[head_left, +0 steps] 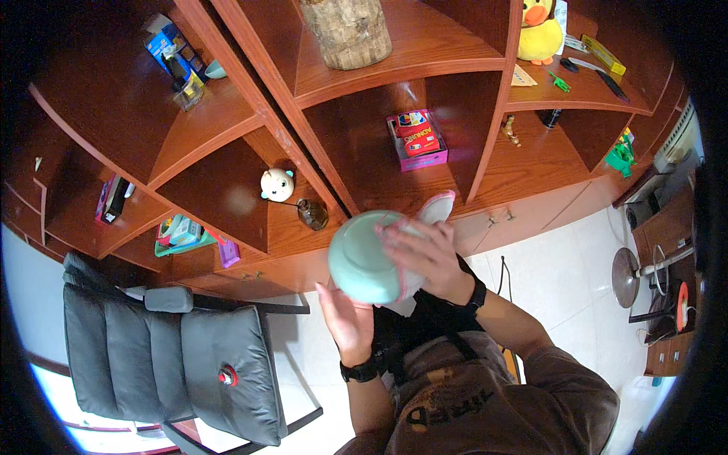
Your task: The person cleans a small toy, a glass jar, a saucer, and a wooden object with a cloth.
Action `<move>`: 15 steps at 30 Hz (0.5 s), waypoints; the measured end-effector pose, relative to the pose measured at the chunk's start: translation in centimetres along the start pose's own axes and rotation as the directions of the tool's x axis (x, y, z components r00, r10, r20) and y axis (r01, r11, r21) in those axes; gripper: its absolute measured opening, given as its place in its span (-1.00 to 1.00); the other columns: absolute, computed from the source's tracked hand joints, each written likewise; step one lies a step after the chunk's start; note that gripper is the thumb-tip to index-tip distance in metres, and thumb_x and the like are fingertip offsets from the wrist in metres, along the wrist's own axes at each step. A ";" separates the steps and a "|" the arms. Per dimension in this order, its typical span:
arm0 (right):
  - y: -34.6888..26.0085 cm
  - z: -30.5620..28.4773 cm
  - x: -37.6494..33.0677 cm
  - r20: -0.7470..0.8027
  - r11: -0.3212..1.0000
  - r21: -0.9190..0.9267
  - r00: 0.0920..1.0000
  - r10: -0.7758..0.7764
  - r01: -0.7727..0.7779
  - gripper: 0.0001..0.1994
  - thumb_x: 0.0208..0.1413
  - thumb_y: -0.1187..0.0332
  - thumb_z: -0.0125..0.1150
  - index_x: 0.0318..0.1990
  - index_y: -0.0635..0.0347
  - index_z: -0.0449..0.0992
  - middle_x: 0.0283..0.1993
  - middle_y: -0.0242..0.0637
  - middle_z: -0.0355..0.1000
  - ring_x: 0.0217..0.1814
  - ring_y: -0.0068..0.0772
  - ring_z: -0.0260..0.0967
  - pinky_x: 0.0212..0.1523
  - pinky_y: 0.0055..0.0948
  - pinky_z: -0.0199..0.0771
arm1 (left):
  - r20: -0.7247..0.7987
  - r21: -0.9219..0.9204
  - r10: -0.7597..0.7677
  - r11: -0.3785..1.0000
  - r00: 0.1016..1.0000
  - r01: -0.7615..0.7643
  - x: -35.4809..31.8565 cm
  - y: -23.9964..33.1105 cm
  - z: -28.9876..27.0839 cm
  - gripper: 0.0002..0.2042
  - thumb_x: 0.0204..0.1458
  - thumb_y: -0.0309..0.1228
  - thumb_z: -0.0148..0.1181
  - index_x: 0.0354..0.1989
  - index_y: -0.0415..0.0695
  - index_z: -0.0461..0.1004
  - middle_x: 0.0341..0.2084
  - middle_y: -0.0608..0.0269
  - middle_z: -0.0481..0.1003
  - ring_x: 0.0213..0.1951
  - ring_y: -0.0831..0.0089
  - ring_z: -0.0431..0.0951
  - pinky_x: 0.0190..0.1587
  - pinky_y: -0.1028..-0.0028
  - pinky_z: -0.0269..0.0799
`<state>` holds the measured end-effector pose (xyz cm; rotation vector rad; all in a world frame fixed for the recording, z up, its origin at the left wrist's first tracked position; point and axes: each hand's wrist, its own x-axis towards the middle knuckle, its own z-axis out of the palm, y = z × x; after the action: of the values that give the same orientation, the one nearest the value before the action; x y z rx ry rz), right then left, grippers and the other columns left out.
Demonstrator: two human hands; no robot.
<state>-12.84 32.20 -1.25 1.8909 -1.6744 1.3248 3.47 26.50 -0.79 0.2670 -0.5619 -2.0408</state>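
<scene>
A mint-green bowl is held up in front of my body, its smooth rounded side turned toward me. My left hand supports its lower edge, the thumb sticking out to the side and the other fingers mostly hidden. Against the bowl's right side lies my right hand, slightly smeared by motion, with a white, pink-edged cloth in it. One flap of the cloth stands out above the hand, and more pink edging shows below, beside the bowl.
Reddish-brown shelves rise ahead, holding a red-and-pink box, a wood stump, a glass jar and a white animal figure. A dark padded chair stands at left. On the right is a round-based stand.
</scene>
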 end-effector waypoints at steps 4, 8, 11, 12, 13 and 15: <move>-0.2 1.2 -1.1 -0.012 0.976 -0.102 0.981 -0.194 0.192 -0.63 -0.02 0.37 0.04 0.01 -0.07 0.46 0.19 -0.37 0.28 0.19 -0.33 0.20 0.00 -0.36 0.09 | -0.167 0.244 0.166 0.962 0.972 -0.122 -0.8 0.9 1.5 -0.65 0.15 -0.31 0.00 0.00 -0.34 0.31 -0.17 0.16 0.47 -0.17 0.42 0.48 -0.08 0.37 0.40; 0.8 1.1 -0.4 0.131 0.983 -0.097 0.981 -0.142 0.155 -0.47 -0.04 0.46 0.06 0.18 0.04 0.28 0.31 -0.27 0.11 0.27 -0.22 0.14 0.12 -0.27 0.14 | -0.104 0.306 0.234 0.932 0.967 -0.192 -1.7 1.4 0.9 -0.70 0.14 -0.34 0.02 -0.05 -0.29 0.34 -0.23 0.17 0.47 -0.29 0.46 0.49 -0.25 0.47 0.43; 2.4 0.7 0.3 0.257 0.927 0.287 0.952 0.169 -0.242 -0.31 -0.21 0.71 0.02 0.22 0.20 0.16 0.30 -0.07 0.08 0.33 -0.13 0.04 0.24 -0.35 0.17 | -0.088 0.231 0.361 0.914 0.929 -0.333 -1.4 2.2 1.6 -0.69 0.14 -0.32 0.03 -0.03 -0.26 0.28 -0.36 0.20 0.45 -0.49 0.52 0.41 -0.56 0.54 0.29; 5.4 1.4 -1.3 0.158 0.960 0.177 0.969 0.189 -0.216 -0.27 -0.26 0.74 0.00 0.23 0.17 0.16 0.21 -0.02 0.20 0.22 -0.16 0.23 0.15 -0.35 0.29 | 0.012 0.281 0.373 0.889 0.928 -0.361 -1.3 2.2 1.7 -0.68 0.14 -0.31 0.03 -0.04 -0.28 0.29 -0.28 0.18 0.45 -0.37 0.48 0.45 -0.37 0.49 0.39; 5.0 1.2 -1.0 0.135 0.829 0.282 0.876 0.463 -0.482 -0.32 -0.28 0.75 -0.04 0.16 0.18 0.25 0.09 0.00 0.33 0.14 -0.18 0.32 0.10 -0.37 0.33 | -0.006 0.323 0.420 0.859 0.907 -0.396 -1.3 2.2 1.8 -0.68 0.14 -0.33 0.04 -0.04 -0.30 0.29 -0.24 0.16 0.45 -0.29 0.46 0.45 -0.24 0.45 0.38; 5.6 0.0 0.3 -0.041 0.720 0.401 0.774 0.632 -0.566 -0.44 -0.26 0.75 -0.07 0.03 0.22 0.33 -0.06 -0.07 0.40 0.02 -0.26 0.37 0.03 -0.44 0.33 | -0.024 0.369 0.453 0.832 0.891 -0.413 -1.1 1.9 1.6 -0.68 0.13 -0.34 0.04 -0.03 -0.31 0.30 -0.20 0.15 0.44 -0.21 0.44 0.45 -0.11 0.40 0.36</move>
<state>-17.86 30.42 -2.93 1.3440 -2.1668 2.1207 4.82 27.10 1.52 0.4230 -0.8411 -1.4650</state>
